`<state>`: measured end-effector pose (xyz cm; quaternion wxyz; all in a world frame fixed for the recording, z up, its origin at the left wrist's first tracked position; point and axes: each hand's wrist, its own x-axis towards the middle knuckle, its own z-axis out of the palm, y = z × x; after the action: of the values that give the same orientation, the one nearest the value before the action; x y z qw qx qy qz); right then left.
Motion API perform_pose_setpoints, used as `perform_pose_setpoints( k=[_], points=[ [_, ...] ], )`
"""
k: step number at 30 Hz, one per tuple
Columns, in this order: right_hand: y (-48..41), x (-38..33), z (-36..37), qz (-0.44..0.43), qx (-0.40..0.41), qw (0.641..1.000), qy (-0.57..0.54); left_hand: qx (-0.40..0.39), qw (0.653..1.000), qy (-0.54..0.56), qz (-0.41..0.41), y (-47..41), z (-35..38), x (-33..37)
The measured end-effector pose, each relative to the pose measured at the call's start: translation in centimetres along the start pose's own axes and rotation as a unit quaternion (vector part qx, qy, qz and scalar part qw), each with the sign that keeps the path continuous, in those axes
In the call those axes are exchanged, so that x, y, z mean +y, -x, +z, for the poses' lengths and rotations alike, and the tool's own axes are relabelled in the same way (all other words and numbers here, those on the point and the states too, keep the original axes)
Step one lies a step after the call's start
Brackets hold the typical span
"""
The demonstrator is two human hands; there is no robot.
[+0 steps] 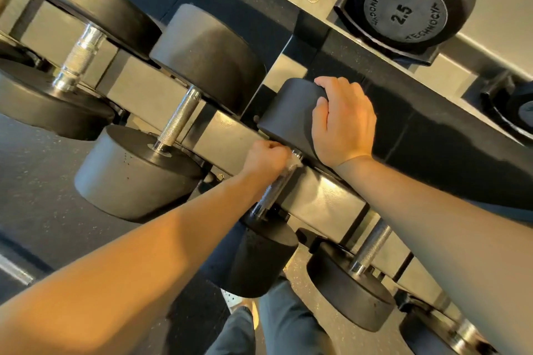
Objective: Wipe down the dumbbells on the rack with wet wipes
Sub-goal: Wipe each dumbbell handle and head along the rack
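Well, the left hand [266, 160] is clenched round the handle [269, 196] of the dumbbell [288, 127], right at the handle's far end. A scrap of white wet wipe [293, 161] shows bunched between the knuckles and the steel, so the cloth is trapped in that fist against the bar. The right hand [343, 124] sits just beyond it and a little to its right. Its fingers are curled over the rim of the far head [291, 98] and the thumb lies down the side, holding the weight on the rack [323, 204]. The two hands are close, the left fist just beside the right wrist.

What the next stroke turns on, I'd say, is how the handle runs. Its long axis comes out from under the right palm and heads back toward the person. It passes through the left fist and on to the near head [259, 259], which hangs off the front rail below the left forearm. All the bare knurled steel I can see lies on the body side of the left fist, none beyond it. So the left hand is the one placed to work, and its natural path would be a pull along the bar toward the body while the right only braces. Both heads would likely want the wipe too; I can't tell from here whether either is damp.
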<state>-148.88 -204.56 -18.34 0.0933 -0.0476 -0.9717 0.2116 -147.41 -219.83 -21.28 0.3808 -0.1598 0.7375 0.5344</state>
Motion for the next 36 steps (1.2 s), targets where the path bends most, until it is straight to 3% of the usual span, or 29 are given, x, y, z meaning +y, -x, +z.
perform_pose_setpoints(
  k=[6, 8, 11, 13, 16, 19, 21, 24, 26, 30, 32, 34, 36],
  points=[
    [0.0, -0.1, -0.1, 0.002, -0.001, 1.0, -0.006, -0.09, 0.993, -0.068, 0.018, -0.4, -2.8, -2.9],
    [0.0, -0.2, -0.1, 0.0, 0.0, 1.0, -0.01, -0.126, 0.979, -0.159, -0.003, -0.3, -4.4, -3.1],
    [0.0, -0.1, -0.2, -0.003, 0.002, 1.0, -0.015, -0.157, 0.927, -0.338, -0.036, -0.4, -5.7, -3.7],
    [0.0, -0.1, 0.0, -0.003, 0.004, 1.0, -0.015, -0.138, 0.946, -0.289, -0.039, -0.6, -5.4, -3.8],
    [0.0, 0.1, 0.1, -0.003, 0.008, 1.0, -0.01, -0.081, 0.995, -0.059, -0.025, -0.4, -3.1, -2.3],
    [0.1, 0.1, 0.1, -0.005, 0.004, 1.0, -0.003, -0.024, 0.998, 0.034, -0.056, -1.5, -0.6, -0.7],
    [0.0, 0.0, 0.0, -0.005, 0.002, 1.0, 0.001, -0.062, 0.992, -0.004, -0.109, -2.7, -0.3, -0.5],
    [0.0, -0.1, -0.1, -0.004, 0.001, 1.0, 0.003, -0.207, 0.963, -0.051, -0.165, -2.7, -1.8, -0.9],
    [0.0, -0.1, -0.1, -0.005, 0.0, 1.0, -0.002, -0.235, 0.947, -0.122, -0.182, -2.4, -2.7, -1.6],
    [0.0, -0.1, 0.0, 0.0, 0.0, 1.0, -0.008, -0.238, 0.896, -0.337, -0.161, -2.0, -3.3, -1.8],
    [-0.1, -0.1, -0.1, 0.003, -0.003, 1.0, -0.013, -0.235, 0.867, -0.426, -0.11, -1.6, -3.2, -2.0],
    [0.0, -0.2, -0.1, 0.006, -0.004, 1.0, -0.015, -0.186, 0.867, -0.458, -0.057, -0.5, -3.2, -2.2],
    [0.0, -0.3, -0.2, 0.008, -0.003, 1.0, -0.01, -0.111, 0.895, -0.433, -0.013, 0.0, -3.1, -2.8]
  ],
)
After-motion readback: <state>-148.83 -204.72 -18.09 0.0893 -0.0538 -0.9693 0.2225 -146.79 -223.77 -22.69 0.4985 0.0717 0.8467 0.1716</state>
